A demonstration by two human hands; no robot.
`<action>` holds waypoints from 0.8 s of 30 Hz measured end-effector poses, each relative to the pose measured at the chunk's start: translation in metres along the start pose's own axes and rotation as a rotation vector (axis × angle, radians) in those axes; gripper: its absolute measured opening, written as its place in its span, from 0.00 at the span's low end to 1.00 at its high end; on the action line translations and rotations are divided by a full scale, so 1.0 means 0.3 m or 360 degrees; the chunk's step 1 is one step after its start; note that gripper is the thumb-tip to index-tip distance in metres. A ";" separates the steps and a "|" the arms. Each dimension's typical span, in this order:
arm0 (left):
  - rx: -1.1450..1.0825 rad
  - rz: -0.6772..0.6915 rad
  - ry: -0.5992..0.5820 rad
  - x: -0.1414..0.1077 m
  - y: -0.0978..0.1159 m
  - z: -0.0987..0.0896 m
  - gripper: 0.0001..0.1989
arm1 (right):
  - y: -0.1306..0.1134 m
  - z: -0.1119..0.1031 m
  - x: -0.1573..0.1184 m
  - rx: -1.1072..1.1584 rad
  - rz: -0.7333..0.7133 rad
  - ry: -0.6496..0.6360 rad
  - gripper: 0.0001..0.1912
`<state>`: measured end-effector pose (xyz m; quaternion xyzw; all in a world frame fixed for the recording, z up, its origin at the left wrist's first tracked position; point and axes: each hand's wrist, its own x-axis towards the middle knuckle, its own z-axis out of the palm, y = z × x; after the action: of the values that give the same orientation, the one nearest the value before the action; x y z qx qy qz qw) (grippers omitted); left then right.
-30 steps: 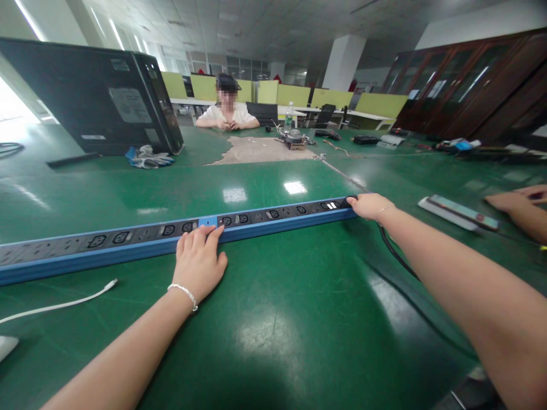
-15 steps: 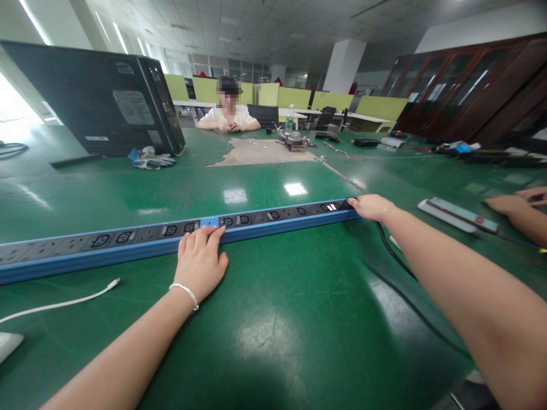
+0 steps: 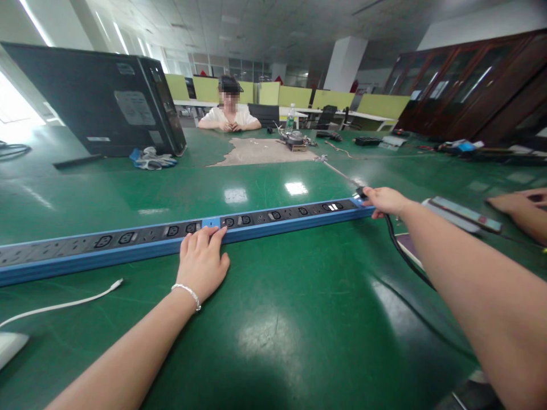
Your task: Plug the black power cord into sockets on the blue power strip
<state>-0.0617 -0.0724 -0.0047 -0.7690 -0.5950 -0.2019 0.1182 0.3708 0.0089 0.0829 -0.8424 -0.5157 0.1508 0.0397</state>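
Observation:
A long blue power strip (image 3: pixel 273 228) with a row of black sockets lies across the green table. My left hand (image 3: pixel 204 259) rests on its front edge near the blue middle section, fingers spread and a bracelet at the wrist. At the strip's right end, my right hand (image 3: pixel 387 203) pinches a black plug (image 3: pixel 362 192). Metal shows at the plug's left side, and it sits just above the strip's end. From below this hand a black cable (image 3: pixel 404 254) runs down to the right, under my forearm.
A black computer tower (image 3: pixel 115 102) stands far left with work gloves (image 3: pixel 154 159) beside it. One person (image 3: pixel 229 114) sits across the table. Another person's hands (image 3: pixel 519 208) are at the right, near a flat phone-like object (image 3: pixel 465 213). A white cable (image 3: pixel 81 302) lies front left.
My right hand has lifted the black plug up and to the right, off the sockets at the strip's right end. My left hand stays on the strip.

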 end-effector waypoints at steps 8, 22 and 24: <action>0.0006 -0.0011 -0.0011 0.001 -0.005 0.008 0.26 | 0.095 -0.036 -0.047 -0.0025 0.0076 0.0073 0.24; -0.0007 -0.0009 -0.0002 0.002 -0.005 0.008 0.26 | 0.087 -0.004 0.051 -0.0488 -0.0085 0.0208 0.25; -0.0031 -0.0013 -0.0006 0.002 -0.006 0.009 0.26 | 0.085 -0.002 0.069 -0.0540 -0.0180 0.0276 0.24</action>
<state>-0.0629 -0.0702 -0.0069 -0.7680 -0.5963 -0.2067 0.1088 0.4016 0.0154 0.0733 -0.8166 -0.5748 -0.0139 -0.0501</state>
